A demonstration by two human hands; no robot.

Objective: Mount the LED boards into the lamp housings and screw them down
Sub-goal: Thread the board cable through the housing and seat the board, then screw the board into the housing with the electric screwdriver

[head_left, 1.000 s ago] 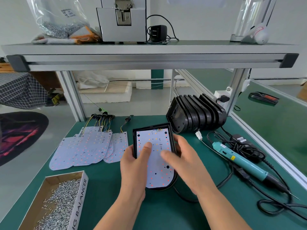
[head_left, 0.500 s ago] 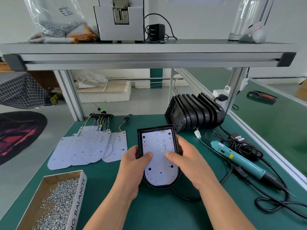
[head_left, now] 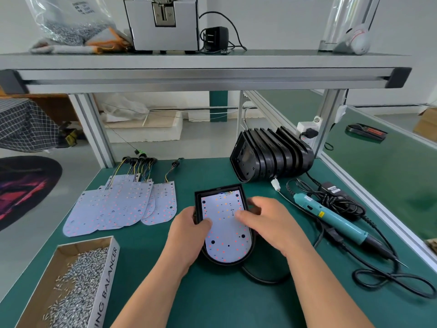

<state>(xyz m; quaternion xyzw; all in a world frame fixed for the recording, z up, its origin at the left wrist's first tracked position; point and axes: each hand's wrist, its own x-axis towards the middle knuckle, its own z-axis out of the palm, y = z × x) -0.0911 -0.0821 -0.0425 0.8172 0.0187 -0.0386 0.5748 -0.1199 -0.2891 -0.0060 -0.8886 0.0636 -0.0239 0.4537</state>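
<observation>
A black lamp housing [head_left: 214, 190] lies flat on the green mat at the centre. A white LED board [head_left: 225, 235] with red and orange dots sits inside it. My left hand [head_left: 189, 230] grips the housing's left edge, thumb pressing on the board. My right hand [head_left: 267, 221] holds the right edge, with its thumb on the board's middle. Several loose LED boards [head_left: 123, 205] with wire leads lie fanned out to the left. A stack of empty black housings [head_left: 272, 156] stands on edge behind.
A cardboard box of screws [head_left: 71, 287] sits at the front left. A teal electric screwdriver [head_left: 340, 223] with coiled black cable lies at the right. A metal shelf [head_left: 203, 72] spans overhead, carrying a bag, a grey box and an adapter.
The board has gone from tilted on the rim to lying flat inside the housing. Both hands slid back to the housing's sides with thumbs on the board.
</observation>
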